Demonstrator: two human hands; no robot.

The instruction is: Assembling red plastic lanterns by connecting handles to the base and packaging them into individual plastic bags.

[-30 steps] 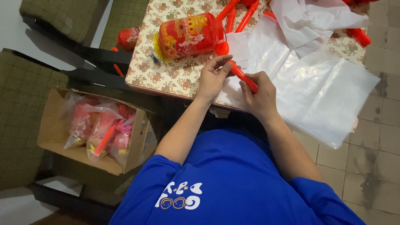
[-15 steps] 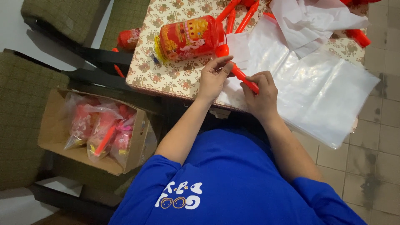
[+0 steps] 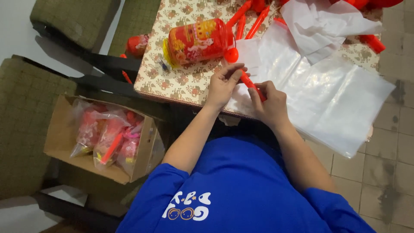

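Note:
A red plastic stick [image 3: 247, 80] with a round knob at its far end lies between my two hands at the near edge of the floral table [image 3: 181, 82]. My left hand [image 3: 223, 84] pinches its upper part, fingers curled over it. My right hand [image 3: 268, 102] grips its lower end. Just beyond my left hand a red and yellow printed lantern [image 3: 197, 41] lies on its side. Clear plastic bags [image 3: 327, 99] are spread under and right of my hands.
More red sticks [image 3: 252, 17] and crumpled white plastic [image 3: 323, 23] lie at the table's far side. A cardboard box [image 3: 64, 142] holding bagged red lanterns sits on the floor at left, among green upholstered chairs [image 3: 21, 108]. Tiled floor lies to the right.
Both hands stay on the red stick with only slight finger shifts; the view has barely moved.

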